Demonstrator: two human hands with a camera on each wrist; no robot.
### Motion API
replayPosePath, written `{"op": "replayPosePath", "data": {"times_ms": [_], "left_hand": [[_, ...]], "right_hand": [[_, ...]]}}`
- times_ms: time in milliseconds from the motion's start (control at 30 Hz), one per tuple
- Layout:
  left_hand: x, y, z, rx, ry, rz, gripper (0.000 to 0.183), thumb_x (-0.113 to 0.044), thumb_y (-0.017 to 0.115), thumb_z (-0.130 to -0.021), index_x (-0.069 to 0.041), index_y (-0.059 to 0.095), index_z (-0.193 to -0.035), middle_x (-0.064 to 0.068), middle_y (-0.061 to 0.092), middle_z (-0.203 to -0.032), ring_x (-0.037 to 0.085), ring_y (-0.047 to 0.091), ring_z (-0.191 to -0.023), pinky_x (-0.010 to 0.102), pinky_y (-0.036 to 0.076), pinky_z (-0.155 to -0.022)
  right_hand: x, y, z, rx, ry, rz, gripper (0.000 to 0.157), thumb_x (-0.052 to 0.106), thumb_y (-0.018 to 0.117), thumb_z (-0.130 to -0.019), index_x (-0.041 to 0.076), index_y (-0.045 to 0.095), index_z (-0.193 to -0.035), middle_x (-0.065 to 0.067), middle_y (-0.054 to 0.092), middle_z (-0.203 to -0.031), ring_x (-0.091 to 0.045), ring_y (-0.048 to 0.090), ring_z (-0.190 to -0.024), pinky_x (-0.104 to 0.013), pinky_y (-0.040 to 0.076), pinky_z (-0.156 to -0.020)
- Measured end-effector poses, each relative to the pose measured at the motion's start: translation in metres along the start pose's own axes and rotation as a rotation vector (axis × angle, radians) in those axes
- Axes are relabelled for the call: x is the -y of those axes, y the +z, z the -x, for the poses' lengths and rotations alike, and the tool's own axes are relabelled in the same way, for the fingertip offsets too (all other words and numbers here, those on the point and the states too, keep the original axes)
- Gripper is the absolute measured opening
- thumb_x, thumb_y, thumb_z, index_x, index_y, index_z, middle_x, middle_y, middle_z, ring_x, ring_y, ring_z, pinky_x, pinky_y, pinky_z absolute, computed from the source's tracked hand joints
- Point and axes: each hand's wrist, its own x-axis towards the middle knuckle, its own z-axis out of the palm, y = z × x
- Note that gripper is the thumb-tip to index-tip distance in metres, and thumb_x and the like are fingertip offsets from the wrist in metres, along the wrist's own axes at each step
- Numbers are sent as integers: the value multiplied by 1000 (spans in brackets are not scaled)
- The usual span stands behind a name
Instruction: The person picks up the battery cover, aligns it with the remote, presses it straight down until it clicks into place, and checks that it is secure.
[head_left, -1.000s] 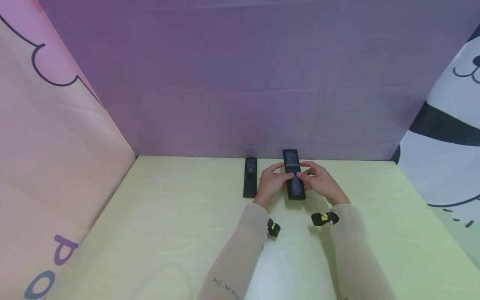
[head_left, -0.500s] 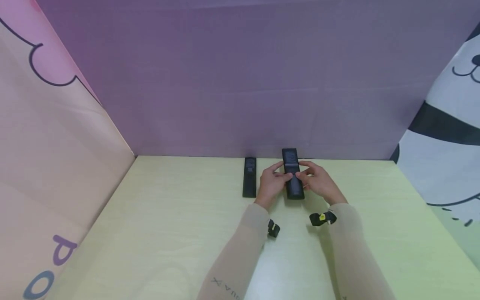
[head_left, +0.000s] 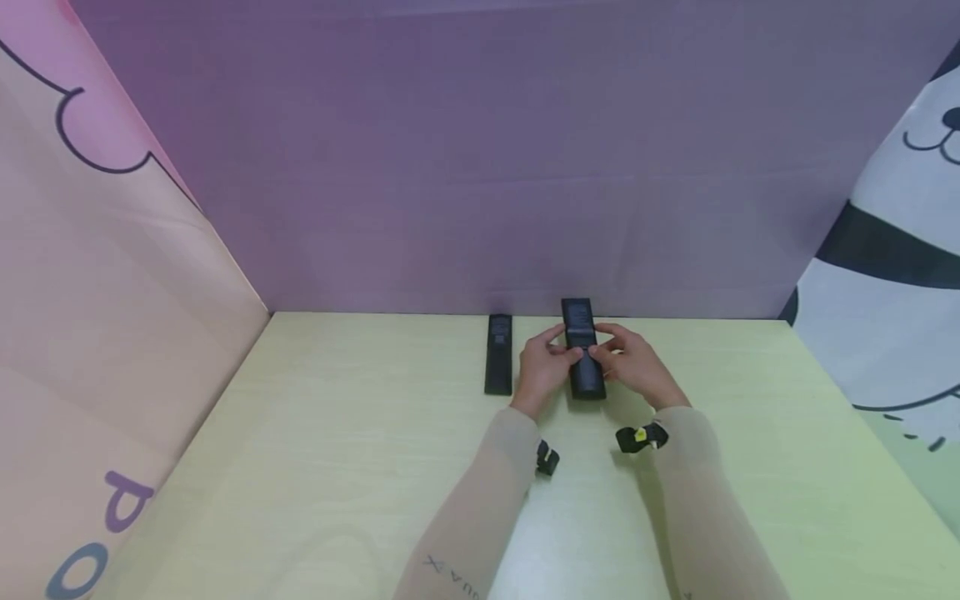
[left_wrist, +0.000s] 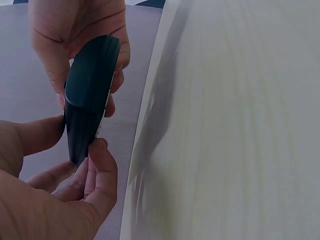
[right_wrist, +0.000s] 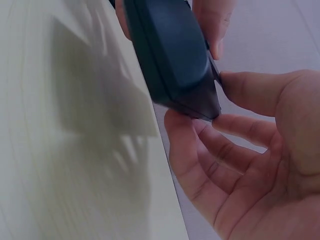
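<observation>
A black remote control (head_left: 588, 382) is held above the table near the back wall, its labelled back turned up toward the head camera. From its left side my left hand (head_left: 542, 368) pinches it, thumb on the back and fingers at the edge and underside. My right hand (head_left: 639, 367) grips the opposite side the same way, both thumbs close together at mid-length. In the right wrist view, a thin dark edge by the right thumb (right_wrist: 250, 91) stands slightly off the remote's body. A slimmer black remote control (head_left: 498, 358) lies on the table left of my left hand.
The pale wooden table (head_left: 337, 442) ends at a purple back wall (head_left: 450, 167). A printed panel (head_left: 112, 267) rises at the left and another (head_left: 892, 275) at the right. A black wrist-camera mount (head_left: 641, 437) shows at the right wrist.
Both hands and the held remote control have shifted very slightly left in the head view, much as the whole scene has. Their hold on it looks the same.
</observation>
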Motion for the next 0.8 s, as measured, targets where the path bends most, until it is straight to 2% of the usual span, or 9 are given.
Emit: {"op": "replayPosePath", "data": {"times_ms": [233,800], "left_hand": [[1,0,-1,-15,5,-52,50,-17,80,-89,-22,66,-137,7,80,-99,17,75,-89,32,57,-79],[2,2,-1,-25,2,-109,51,-15,79,-90,-23,65,-138,4,78,-95,14,71,-82,27,53,-70]], "right_hand": [[1,2,0,4,10,7,58,23,55,-106,5,34,-157,-31,61,-124,-20,66,-77,-38,60,-75],[-1,6,-3,-15,8,24,57,21,59,-104,4,38,-154,-29,64,-120,-19,67,-75,-32,56,-69]]}}
